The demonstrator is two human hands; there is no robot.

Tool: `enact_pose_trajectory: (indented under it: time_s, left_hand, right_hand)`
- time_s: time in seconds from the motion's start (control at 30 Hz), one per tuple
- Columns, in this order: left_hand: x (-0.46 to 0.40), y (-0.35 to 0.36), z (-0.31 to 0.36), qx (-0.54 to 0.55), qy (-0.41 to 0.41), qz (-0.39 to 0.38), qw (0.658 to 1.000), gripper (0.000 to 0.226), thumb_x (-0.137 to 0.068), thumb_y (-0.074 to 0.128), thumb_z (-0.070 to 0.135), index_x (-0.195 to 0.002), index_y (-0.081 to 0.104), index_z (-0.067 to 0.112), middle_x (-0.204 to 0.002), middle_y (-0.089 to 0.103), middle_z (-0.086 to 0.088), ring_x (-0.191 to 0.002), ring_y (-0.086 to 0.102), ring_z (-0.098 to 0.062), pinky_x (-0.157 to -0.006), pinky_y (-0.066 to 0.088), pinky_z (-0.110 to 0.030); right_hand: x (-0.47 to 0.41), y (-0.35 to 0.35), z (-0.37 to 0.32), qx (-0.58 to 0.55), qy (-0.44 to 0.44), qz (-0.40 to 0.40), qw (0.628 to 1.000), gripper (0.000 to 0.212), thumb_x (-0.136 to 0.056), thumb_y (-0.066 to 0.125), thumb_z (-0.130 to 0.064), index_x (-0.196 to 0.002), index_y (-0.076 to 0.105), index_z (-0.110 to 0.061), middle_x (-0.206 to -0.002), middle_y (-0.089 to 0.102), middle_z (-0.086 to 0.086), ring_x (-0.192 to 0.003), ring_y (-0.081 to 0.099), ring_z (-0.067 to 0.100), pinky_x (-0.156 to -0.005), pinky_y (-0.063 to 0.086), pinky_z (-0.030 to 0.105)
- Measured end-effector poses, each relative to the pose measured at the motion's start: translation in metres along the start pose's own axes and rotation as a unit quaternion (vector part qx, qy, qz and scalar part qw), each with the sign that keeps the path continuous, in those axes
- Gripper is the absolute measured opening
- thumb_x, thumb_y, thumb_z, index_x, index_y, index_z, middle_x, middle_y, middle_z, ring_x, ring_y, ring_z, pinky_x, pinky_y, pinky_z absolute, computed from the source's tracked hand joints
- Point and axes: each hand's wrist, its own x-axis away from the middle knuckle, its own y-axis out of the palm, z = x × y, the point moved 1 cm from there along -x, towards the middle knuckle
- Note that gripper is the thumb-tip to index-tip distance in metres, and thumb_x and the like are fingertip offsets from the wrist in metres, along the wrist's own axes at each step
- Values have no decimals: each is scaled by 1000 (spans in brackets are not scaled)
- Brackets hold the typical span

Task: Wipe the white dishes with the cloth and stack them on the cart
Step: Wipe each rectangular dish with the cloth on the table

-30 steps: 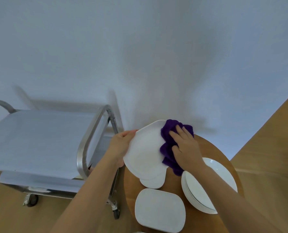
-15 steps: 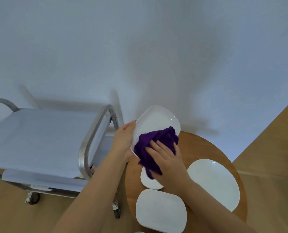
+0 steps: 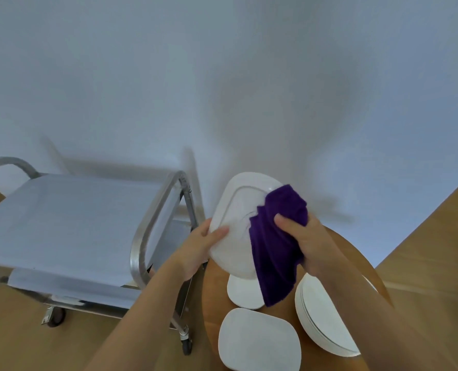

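Wiping was in hand: the left hand gripped the rectangular plate, the right hand pinched the purple cloth against it; stacking on the cart seemingly came next.

A white rounded-rectangular dish is held tilted above the table, its underside with a raised foot ring facing the camera. A dark purple cloth drapes over its right part and hangs down past its lower edge. On the table lie a small white dish, a rounded-rectangular white dish nearer the camera, and a stack of round white plates to the right. The metal cart stands to the left, its top shelf flat and grey.
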Motion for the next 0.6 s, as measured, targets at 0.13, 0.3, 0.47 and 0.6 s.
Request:
enact_pose_trajectory:
  time_s: [0.13, 0.3, 0.47, 0.6]
  left_hand:
    - [4, 3, -8, 152, -8, -83, 985, 84, -48, 93, 31, -123, 56, 14, -116, 68, -10, -109, 65, -30, -78, 58, -36]
    - [-3, 35, -1, 224, 52, -16, 973, 64, -66, 71, 5, -127, 54, 15, -113, 70, -10, -101, 68, -28, -72, 58, -37]
    - [-8, 46, -1, 277, 45, 29, 959, 58, -57, 61, -3, -110, 65, 18, -104, 73, -9, -97, 67, -30, -73, 57, -44]
    - [-4, 37, 9, 229, 49, -24, 972, 50, -58, 59, -5, -100, 71, 20, -104, 73, -9, -96, 69, -28, -70, 58, -40]
  right_hand:
    - [-8, -11, -2, -225, 63, 106, 967, 50, -67, 75, -33, -110, 62, -14, -100, 72, 9, -87, 70, 26, -61, 57, 37]
    - [-12, -14, 12, -276, 83, 172, 942, 50, -69, 73, -36, -112, 59, -16, -97, 73, 6, -83, 71, 25, -58, 57, 40]
    - [-16, -24, 20, -150, 26, 276, 949, 23, -90, 60, -29, -112, 55, -25, -101, 68, -1, -90, 66, 22, -66, 54, 37]
    - [-26, -36, 15, 49, -63, 326, 942, 35, -95, 51, -29, -128, 44, -35, -97, 59, -16, -88, 59, 9, -77, 52, 34]
